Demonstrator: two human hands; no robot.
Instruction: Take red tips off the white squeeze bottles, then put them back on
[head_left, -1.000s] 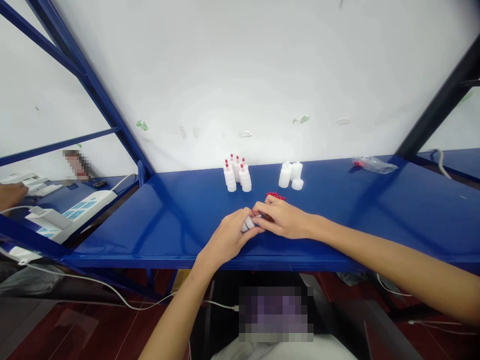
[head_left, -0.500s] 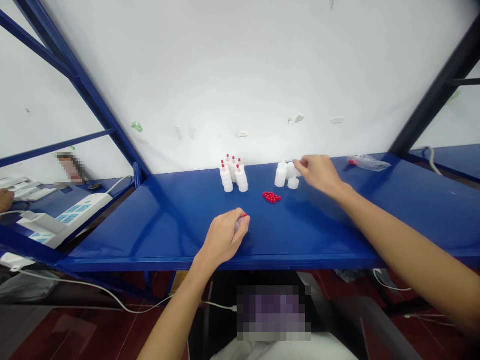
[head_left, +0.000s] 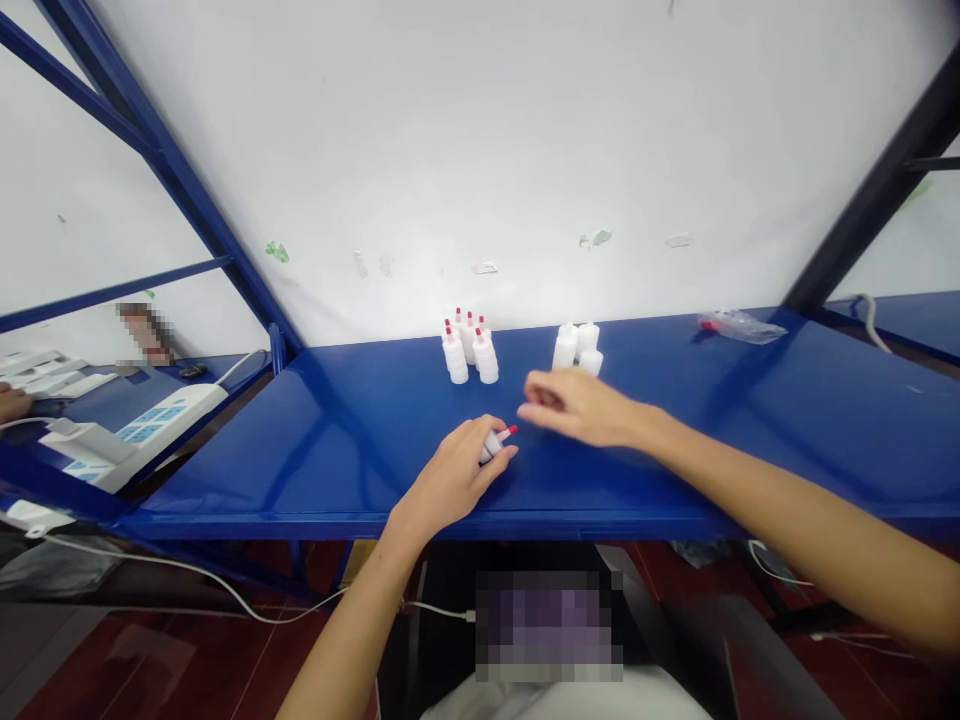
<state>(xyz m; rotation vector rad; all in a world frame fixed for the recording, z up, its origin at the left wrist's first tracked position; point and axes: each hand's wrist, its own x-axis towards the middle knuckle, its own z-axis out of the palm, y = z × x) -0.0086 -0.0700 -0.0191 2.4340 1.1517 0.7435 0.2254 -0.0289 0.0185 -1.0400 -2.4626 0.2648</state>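
Note:
My left hand [head_left: 457, 470] is closed around a small white squeeze bottle [head_left: 491, 445] with a red-capped nozzle, tilted so the tip points right, above the near part of the blue table. Just right of it is my right hand [head_left: 577, 405], slightly blurred. Its fingers are curled, with a gap between them and the thumb, and I see nothing held there. That hand hides the small red caps. Behind it stand a few white bottles [head_left: 565, 345], partly covered. Farther left, several upright white bottles [head_left: 486, 358] with red tips form a tight group.
The blue table [head_left: 360, 430] runs along a white wall, with blue frame posts [head_left: 172, 190] on the left. A clear plastic bag [head_left: 742, 325] with something red lies at the far right. On the left shelf are a power strip [head_left: 161, 425] and another person's hand [head_left: 13, 402].
My right hand has come left and nearer from the white bottles and now covers the red caps. In my left hand, more of the bottle and its red tip shows.

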